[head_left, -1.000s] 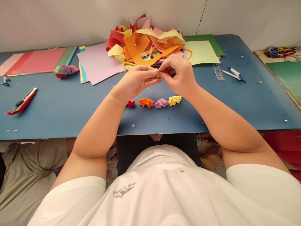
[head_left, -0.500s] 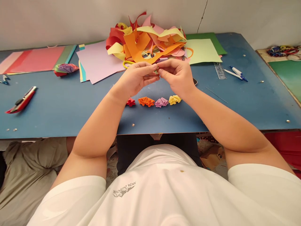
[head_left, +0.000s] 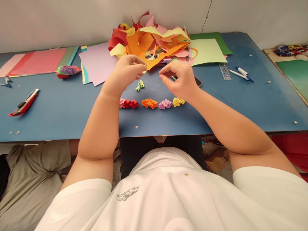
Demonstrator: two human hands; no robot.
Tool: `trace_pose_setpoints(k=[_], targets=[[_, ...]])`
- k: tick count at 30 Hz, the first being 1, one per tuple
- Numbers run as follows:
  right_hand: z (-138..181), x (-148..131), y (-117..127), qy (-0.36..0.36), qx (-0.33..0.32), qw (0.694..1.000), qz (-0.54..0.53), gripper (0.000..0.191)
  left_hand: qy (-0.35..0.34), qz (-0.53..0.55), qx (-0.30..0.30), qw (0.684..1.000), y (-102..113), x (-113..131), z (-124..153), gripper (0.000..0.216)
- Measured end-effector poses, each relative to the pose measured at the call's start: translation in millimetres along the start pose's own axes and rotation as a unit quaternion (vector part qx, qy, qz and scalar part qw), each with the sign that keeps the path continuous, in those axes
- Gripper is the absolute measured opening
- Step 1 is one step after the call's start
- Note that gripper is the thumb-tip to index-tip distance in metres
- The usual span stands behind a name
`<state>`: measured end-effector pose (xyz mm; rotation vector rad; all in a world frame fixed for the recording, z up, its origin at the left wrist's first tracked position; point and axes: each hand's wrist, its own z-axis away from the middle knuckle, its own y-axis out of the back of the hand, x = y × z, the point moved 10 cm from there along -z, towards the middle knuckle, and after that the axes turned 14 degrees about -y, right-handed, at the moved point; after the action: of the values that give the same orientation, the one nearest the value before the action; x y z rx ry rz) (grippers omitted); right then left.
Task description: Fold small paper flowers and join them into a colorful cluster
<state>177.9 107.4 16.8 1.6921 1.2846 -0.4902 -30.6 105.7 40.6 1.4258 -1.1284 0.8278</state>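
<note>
Your left hand (head_left: 127,73) and right hand (head_left: 180,77) have drawn apart and look empty, fingers loosely curled with narrow gaps. The green fold (head_left: 140,84) they held now lies on the tabletop (head_left: 156,121), farther from its near edge than the orange fold (head_left: 149,103).

Open air separates the left fingers (head_left: 140,67) from the right fingers (head_left: 166,68), giving a way down to the counter (head_left: 154,123), where a small green folded piece (head_left: 140,85) lies. On the far side, the heap of paper scraps (head_left: 141,45) blocks the middle. On the near side, the row of folded pieces (head_left: 149,104) bars a low crossing, though bare counter runs along the near edge. To the right, a phone (head_left: 198,82) obstructs; to the left, there is room between the utility knife (head_left: 24,103) and the left forearm (head_left: 101,118).
</note>
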Motion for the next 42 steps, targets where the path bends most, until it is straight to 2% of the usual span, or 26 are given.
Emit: trace_pose_setpoints(k=[1, 2, 4, 5, 6, 8, 9, 12, 15, 19, 22, 25, 28, 31, 32, 35, 37, 39, 41, 42], targets=[[0, 0, -2, 0.001, -0.008, 1.0, 0.02, 0.011, 0.003, -0.08, 0.021, 0.997, 13, -1, 0, 0.014], [1, 0, -4, 0.001, -0.02, 0.999, 0.038, 0.011, 0.025, -0.136, -0.008, 0.99, 15, -6, 0, 0.012], [2, 0, -7, 0.006, -0.038, 0.997, 0.063, 0.012, 0.021, -0.186, 0.0, 0.982, 26, -10, -5, 0.012], [2, 0, -8, 0.009, -0.044, 0.996, 0.072, 0.012, 0.019, -0.197, -0.045, 0.979, 22, -16, -8, 0.01], [2, 0, -9, 0.011, -0.05, 0.996, 0.079, 0.012, 0.02, -0.223, -0.044, 0.974, 26, -21, -11, 0.012], [1, 1, -10, 0.013, -0.059, 0.995, 0.086, 0.011, 0.022, -0.249, -0.111, 0.962, 19, -38, -18, 0.007], [0, 2, -10, 0.011, -0.061, 0.994, 0.085, 0.011, 0.02, -0.264, -0.068, 0.962, 29, -43, -23, 0.014], [-1, 4, -10, 0.008, -0.064, 0.994, 0.084, 0.011, -0.012, -0.253, -0.102, 0.962, 22, -61, -35, 0.013], [-2, 5, -13, 0.012, -0.07, 0.993, 0.091, 0.012, -0.045, -0.23, -0.109, 0.966, 18, -73, -43, 0.024], [-3, 8, -13, 0.01, -0.071, 0.993, 0.095, 0.013, -0.101, -0.15, -0.11, 0.977, 11, -76, -48, 0.019], [-9, 13, -8, -0.002, -0.063, 0.994, 0.093, 0.023, -0.105, -0.14, -0.116, 0.978, 10, -76, -49, 0.02], [-20, 14, 14, -0.019, -0.006, 0.997, 0.072, 0.039, -0.08, -0.181, -0.129, 0.972, 8, -77, -48, 0.021], [-28, 8, 54, -0.023, 0.098, 0.994, 0.033, 0.053, -0.048, -0.23, -0.135, 0.963, 7, -79, -46, 0.02], [-27, 3, 91, -0.03, 0.204, 0.979, -0.005, 0.043, -0.052, -0.229, -0.128, 0.963, 5, -74, -45, 0.018], [-29, 3, 92, -0.041, 0.196, 0.98, 0.003, 0.035, -0.062, -0.218, -0.123, 0.966, 5, -70, -44, 0.018], [-23, -1, 99, -0.018, 0.242, 0.97, -0.023, 0.027, -0.089, -0.16, -0.101, 0.978, 4, -52, -38, 0.017], [-24, -5, 82, 0.007, 0.187, 0.982, -0.014, 0.017, -0.092, -0.114, -0.086, 0.985, 2, -39, -30, 0.015], [-22, -14, 51, 0.069, 0.074, 0.994, 0.028, 0.002, -0.068, -0.074, -0.1, 0.99, -6, -31, -21, 0.016], [-13, -16, 19, 0.111, -0.039, 0.989, 0.092, 0.02, -0.05, -0.026, -0.115, 0.992, -16, -24, -13, 0.022], [-8, -15, 9, 0.129, -0.069, 0.983, 0.114, 0.028, -0.042, 0.002, -0.121, 0.992, -20, -22, -10, 0.024]])
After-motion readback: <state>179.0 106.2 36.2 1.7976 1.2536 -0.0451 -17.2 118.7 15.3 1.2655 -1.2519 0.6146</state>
